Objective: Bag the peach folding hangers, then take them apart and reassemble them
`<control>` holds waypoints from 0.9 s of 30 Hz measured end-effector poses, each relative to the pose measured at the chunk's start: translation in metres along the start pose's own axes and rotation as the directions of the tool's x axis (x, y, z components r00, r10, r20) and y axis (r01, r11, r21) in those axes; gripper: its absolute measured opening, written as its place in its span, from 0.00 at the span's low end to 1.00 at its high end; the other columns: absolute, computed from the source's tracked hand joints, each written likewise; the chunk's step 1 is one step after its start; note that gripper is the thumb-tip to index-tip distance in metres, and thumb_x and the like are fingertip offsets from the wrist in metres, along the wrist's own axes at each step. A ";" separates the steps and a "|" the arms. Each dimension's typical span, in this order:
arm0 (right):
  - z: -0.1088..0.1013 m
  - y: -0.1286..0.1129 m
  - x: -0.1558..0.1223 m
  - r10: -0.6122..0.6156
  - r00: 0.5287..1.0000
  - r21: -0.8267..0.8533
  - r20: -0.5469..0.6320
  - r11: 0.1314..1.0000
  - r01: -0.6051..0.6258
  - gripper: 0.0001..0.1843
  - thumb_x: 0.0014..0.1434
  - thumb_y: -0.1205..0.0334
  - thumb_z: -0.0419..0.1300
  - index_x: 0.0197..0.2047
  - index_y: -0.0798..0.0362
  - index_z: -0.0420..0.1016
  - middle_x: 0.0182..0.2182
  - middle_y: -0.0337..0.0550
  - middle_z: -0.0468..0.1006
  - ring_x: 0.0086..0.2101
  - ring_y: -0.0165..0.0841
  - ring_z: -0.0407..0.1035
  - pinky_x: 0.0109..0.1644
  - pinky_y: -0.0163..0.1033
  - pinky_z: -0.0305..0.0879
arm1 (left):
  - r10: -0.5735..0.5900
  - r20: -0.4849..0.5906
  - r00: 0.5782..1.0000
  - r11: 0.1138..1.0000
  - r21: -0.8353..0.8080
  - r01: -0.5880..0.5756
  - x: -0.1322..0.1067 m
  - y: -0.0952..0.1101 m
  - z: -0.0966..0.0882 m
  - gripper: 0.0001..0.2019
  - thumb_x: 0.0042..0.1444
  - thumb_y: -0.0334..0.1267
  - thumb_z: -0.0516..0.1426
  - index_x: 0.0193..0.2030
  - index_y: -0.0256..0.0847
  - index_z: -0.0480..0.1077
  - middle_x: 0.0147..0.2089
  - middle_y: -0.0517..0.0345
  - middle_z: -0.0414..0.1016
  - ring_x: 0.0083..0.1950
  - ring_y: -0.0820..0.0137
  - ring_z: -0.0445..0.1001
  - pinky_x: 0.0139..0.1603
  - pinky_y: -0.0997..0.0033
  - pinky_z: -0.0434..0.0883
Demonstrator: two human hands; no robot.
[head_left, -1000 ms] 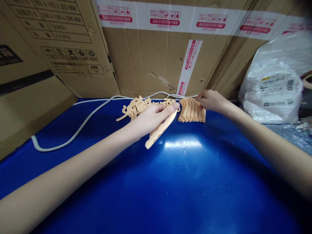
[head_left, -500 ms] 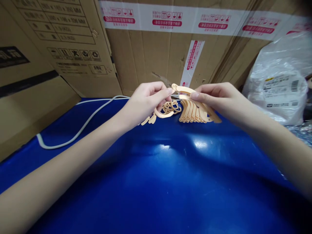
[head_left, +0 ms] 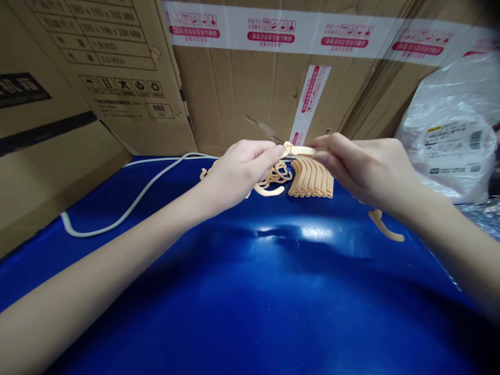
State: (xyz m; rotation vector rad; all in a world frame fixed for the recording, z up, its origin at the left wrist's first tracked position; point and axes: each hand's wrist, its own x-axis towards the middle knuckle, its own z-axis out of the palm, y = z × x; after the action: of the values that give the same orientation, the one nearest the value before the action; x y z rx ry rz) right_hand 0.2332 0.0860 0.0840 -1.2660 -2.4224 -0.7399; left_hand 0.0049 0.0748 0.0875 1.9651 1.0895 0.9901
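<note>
My left hand [head_left: 250, 167] pinches one end of a beige plastic hanger piece [head_left: 302, 151], at a rounded joint-like end. My right hand [head_left: 361, 164] has its fingers closed on the piece's other end, so the piece spans both hands above the table. Below my right wrist a curved beige piece [head_left: 386, 228] shows; whether it is held or lying down, I cannot tell. Several curved beige arm pieces [head_left: 310, 179] stand in a neat row between the hands. Beside my left hand lies a pile of beige hooks [head_left: 275, 177], partly hidden by it.
Blue covering [head_left: 250, 291] spreads over the table. Cardboard boxes [head_left: 242, 94] wall off the back and left. A white cable [head_left: 136, 205] loops at the left. Plastic-wrapped goods [head_left: 449, 140] with a label stand at the right.
My right hand has turned and shifted slightly right, uncovering the row of arm pieces. The curved piece below my right wrist has come into view. My left hand keeps its pinch.
</note>
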 end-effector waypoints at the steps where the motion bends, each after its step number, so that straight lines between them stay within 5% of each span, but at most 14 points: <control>1: -0.001 0.000 -0.001 -0.014 1.000 0.001 -0.022 1.000 0.014 0.23 0.73 0.50 0.43 0.52 0.53 0.73 0.32 0.47 0.83 0.27 0.34 0.72 0.26 0.37 0.49 | -0.026 0.007 1.000 0.999 -0.034 0.026 0.000 0.003 0.000 0.20 0.66 0.38 0.49 0.21 0.40 0.53 0.21 0.64 0.51 0.23 0.77 0.51 0.26 0.72 0.49; 7: -0.004 -0.009 -0.001 -0.119 0.993 -0.074 0.024 0.990 0.121 0.18 0.71 0.62 0.43 0.43 0.53 0.74 0.30 0.49 0.80 0.30 0.37 0.72 0.28 0.39 0.46 | -0.091 0.115 0.989 0.980 -0.164 0.109 0.002 0.005 0.001 0.20 0.66 0.36 0.47 0.21 0.42 0.50 0.19 0.65 0.47 0.21 0.77 0.47 0.23 0.72 0.48; 11: 0.005 -0.019 0.002 -0.045 0.976 0.006 0.211 0.999 0.044 0.14 0.66 0.66 0.45 0.42 0.56 0.72 0.25 0.50 0.76 0.23 0.37 0.65 0.27 0.40 0.44 | 0.060 0.031 0.998 0.997 0.051 -0.062 -0.004 -0.003 0.008 0.19 0.67 0.36 0.46 0.23 0.41 0.54 0.22 0.63 0.55 0.25 0.74 0.55 0.29 0.70 0.53; 13: 0.009 -0.019 0.004 -0.020 0.964 0.227 0.265 0.973 -0.043 0.12 0.66 0.63 0.47 0.38 0.54 0.71 0.23 0.47 0.74 0.22 0.35 0.63 0.27 0.40 0.48 | 0.111 0.004 0.994 0.977 0.183 -0.110 -0.005 -0.010 0.013 0.18 0.69 0.38 0.44 0.25 0.42 0.56 0.24 0.63 0.58 0.26 0.72 0.57 0.31 0.69 0.53; 17: 0.008 -0.008 0.007 -0.032 0.928 0.715 0.372 0.647 -0.264 0.16 0.69 0.57 0.47 0.31 0.51 0.68 0.25 0.42 0.74 0.27 0.33 0.69 0.33 0.39 0.63 | 0.099 -0.048 0.994 0.951 0.298 -0.080 0.010 -0.033 0.017 0.17 0.70 0.42 0.43 0.28 0.44 0.55 0.27 0.62 0.60 0.29 0.70 0.59 0.33 0.68 0.53; 24: 0.002 -0.003 0.010 0.025 0.874 0.850 0.485 0.219 -0.478 0.14 0.70 0.59 0.48 0.36 0.52 0.71 0.20 0.36 0.66 0.23 0.29 0.62 0.30 0.35 0.63 | -0.137 0.007 0.990 0.924 0.360 0.126 0.065 -0.078 0.025 0.14 0.62 0.39 0.51 0.26 0.42 0.66 0.26 0.58 0.68 0.31 0.67 0.66 0.34 0.70 0.57; 27: 0.003 0.000 0.010 0.120 0.863 0.858 0.490 0.107 -0.502 0.10 0.67 0.62 0.49 0.42 0.52 0.72 0.20 0.35 0.66 0.22 0.28 0.61 0.26 0.33 0.60 | -0.175 -0.041 0.984 0.908 0.379 0.177 0.074 -0.084 0.029 0.10 0.58 0.42 0.58 0.27 0.41 0.70 0.26 0.56 0.69 0.33 0.65 0.68 0.36 0.69 0.59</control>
State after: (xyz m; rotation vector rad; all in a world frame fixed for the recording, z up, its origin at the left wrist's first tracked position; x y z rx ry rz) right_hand 0.2275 0.0946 0.0869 -1.1656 -1.8618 1.1743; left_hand 0.0251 0.1702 0.0262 2.1152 1.5278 0.7257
